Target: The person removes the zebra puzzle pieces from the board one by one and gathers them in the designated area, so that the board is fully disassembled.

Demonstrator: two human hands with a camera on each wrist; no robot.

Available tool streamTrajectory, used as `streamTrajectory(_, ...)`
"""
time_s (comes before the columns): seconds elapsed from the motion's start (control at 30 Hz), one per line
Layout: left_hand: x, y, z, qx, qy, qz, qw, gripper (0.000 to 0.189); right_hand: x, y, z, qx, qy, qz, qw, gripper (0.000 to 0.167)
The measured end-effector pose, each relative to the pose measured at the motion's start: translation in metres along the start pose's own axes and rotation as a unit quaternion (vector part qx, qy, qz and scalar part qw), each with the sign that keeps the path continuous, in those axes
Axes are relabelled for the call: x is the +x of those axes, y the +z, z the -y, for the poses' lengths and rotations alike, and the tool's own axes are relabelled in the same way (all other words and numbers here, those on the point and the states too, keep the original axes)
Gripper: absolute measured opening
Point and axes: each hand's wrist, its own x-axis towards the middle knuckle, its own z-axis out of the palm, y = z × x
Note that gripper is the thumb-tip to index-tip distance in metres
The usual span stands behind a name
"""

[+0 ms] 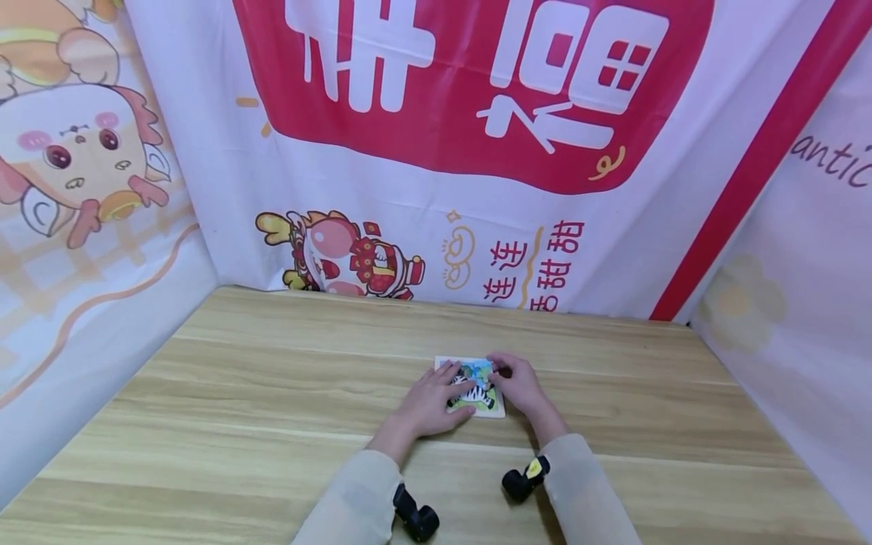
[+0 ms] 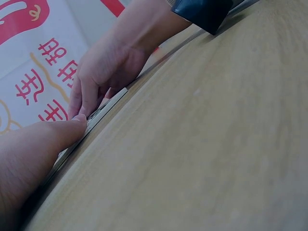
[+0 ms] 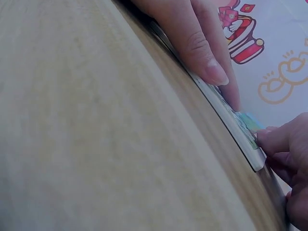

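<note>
A: Where does the zebra puzzle lie?
B: Flat on the wood-grain table, between the two hands, its white border showing at the far left corner and along the near right edge.
A: And the left hand?
B: It's spread over the left part of the puzzle with fingers extended, the thumb lying across the near edge. It rests on the board rather than gripping anything.
A: What about the right hand?
B: Its fingers are bent in towards the thumb at the puzzle's right side. In the right wrist view they pinch a blue-and-green piece, which tilts up from the board. How far its inner edge is seated, I can't tell.
A: Anything on the arms?
B: Pale sleeves, with a black camera strapped at each wrist.
A: And behind the table?
B: A white printed sheet with a large red panel and a cartoon figure lying sideways.
</note>
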Motion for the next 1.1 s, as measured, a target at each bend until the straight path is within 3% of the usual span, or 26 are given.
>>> streamTrajectory(0.4,-0.002,0.0,0.002,0.005,0.003,-0.008,1.0,0.053,0.001,-0.017,-0.002,0.059,0.052,-0.011,0.9968,0.033)
streamTrajectory(0.63,-0.003,0.0,0.002,0.007,0.002,-0.008,0.9999,0.052,0.001,-0.043,-0.009,0.073,0.025,-0.008,0.997,0.036)
streamTrajectory(1.0,-0.001,-0.002,-0.001,0.011,0.0,-0.001,0.9999,0.052,-0.006,-0.087,-0.03,0.052,0.019,-0.005,0.9984,0.038)
streamTrajectory(1.1,-0.002,-0.002,-0.002,0.011,-0.001,-0.001,0.9999,0.052,-0.012,-0.097,-0.037,0.125,0.037,0.0,0.9914,0.04)
